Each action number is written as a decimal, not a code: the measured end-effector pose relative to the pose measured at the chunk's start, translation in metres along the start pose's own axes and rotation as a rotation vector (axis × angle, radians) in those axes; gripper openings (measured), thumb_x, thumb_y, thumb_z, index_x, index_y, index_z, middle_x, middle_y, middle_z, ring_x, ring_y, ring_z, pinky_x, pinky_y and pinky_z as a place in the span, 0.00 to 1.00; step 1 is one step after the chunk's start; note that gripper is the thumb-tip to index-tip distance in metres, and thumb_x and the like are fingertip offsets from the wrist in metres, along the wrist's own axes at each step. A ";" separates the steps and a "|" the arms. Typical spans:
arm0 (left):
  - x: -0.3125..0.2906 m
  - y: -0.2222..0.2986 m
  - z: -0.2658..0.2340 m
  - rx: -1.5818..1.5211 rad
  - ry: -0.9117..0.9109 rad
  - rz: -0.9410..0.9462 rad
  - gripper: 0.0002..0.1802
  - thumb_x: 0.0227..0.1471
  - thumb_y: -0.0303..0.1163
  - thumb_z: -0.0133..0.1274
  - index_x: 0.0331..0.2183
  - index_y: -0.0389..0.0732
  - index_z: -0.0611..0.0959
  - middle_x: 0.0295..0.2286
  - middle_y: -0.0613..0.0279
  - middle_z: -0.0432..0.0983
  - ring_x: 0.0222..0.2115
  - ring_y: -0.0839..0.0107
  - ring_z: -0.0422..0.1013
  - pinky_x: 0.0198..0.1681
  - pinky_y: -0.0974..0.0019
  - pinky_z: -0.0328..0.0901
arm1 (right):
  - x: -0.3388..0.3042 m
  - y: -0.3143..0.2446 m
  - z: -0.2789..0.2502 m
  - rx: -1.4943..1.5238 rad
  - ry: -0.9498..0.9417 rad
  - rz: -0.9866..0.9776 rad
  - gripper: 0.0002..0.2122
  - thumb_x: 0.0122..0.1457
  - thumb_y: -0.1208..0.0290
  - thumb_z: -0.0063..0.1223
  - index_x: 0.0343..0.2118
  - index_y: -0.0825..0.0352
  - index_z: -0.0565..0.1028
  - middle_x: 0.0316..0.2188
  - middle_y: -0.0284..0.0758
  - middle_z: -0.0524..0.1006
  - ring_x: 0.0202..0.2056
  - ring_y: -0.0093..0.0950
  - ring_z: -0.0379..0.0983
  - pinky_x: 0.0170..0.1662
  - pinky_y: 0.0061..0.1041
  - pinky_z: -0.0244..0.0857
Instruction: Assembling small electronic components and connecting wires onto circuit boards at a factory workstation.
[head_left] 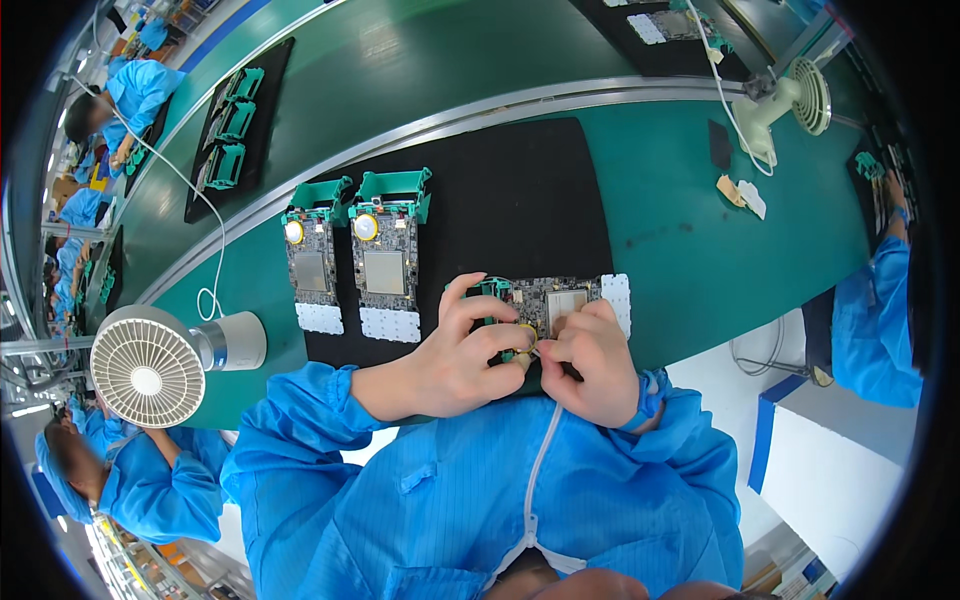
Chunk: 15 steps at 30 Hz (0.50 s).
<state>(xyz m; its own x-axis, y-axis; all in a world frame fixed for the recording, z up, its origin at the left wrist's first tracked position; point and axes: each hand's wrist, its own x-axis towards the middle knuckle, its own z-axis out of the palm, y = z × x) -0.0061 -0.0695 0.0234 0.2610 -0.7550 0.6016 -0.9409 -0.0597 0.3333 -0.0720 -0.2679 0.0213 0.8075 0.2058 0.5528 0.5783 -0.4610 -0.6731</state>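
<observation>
Head view: circuit board (pixel 566 299) lies long-axis crosswise, green end (pixel 495 287) seemingly left.

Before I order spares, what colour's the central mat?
The mat is black, clearest in the head view.

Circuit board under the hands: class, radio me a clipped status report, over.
Left hand, right hand: close together at near edge of circuit board. Board partly covered by both. Two other boards to the left, apart from the hands.

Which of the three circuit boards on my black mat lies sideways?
The rightmost board: its white panel points right, while the other two boards' panels point toward you.
</observation>
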 end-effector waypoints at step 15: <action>0.002 0.003 0.000 0.007 -0.006 -0.048 0.08 0.35 0.28 0.58 0.22 0.48 0.74 0.39 0.61 0.67 0.44 0.58 0.62 0.52 0.35 0.57 | -0.001 0.000 -0.003 -0.007 0.019 -0.010 0.12 0.43 0.83 0.60 0.31 0.63 0.73 0.19 0.30 0.69 0.23 0.30 0.66 0.32 0.32 0.54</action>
<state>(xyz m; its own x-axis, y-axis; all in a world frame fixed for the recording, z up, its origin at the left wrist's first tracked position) -0.0087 -0.0715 0.0257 0.3041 -0.7553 0.5806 -0.9291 -0.1004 0.3560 -0.0730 -0.2701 0.0224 0.7993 0.1940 0.5687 0.5854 -0.4651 -0.6641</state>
